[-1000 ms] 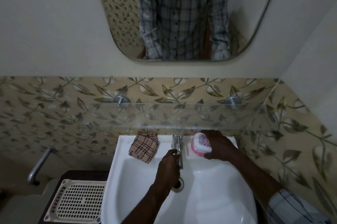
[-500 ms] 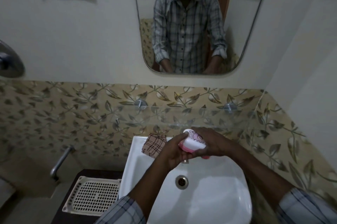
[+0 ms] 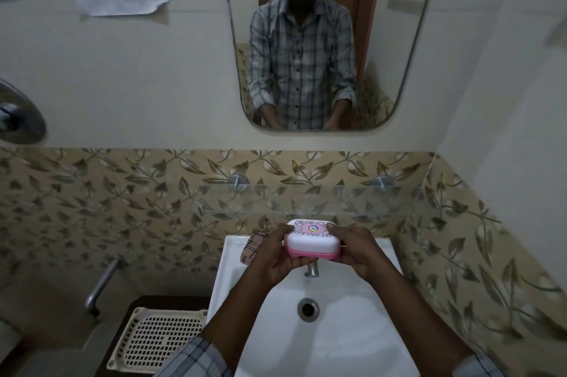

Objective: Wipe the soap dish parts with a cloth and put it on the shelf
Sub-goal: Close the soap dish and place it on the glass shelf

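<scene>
- White sink (image 3: 245,257) filled the lower middle, drain (image 3: 308,309) at centre, tap (image 3: 312,269) at the back edge.
- Glass shelf (image 3: 306,203) ran along the leaf-patterned tiles above the sink, on 2 metal pegs.
- Cream slotted tray (image 3: 153,343) lay left of the sink on a dark surface.
- Left hand (image 3: 282,257) and right hand (image 3: 359,251) each clamped on 1 end of the soap dish.
- Soap dish (image 3: 311,240), white lid closed on pink base, was held above the tap, just below the shelf.
- Checked cloth (image 3: 253,246) sat on the sink's back-left rim, beside the left hand.
</scene>
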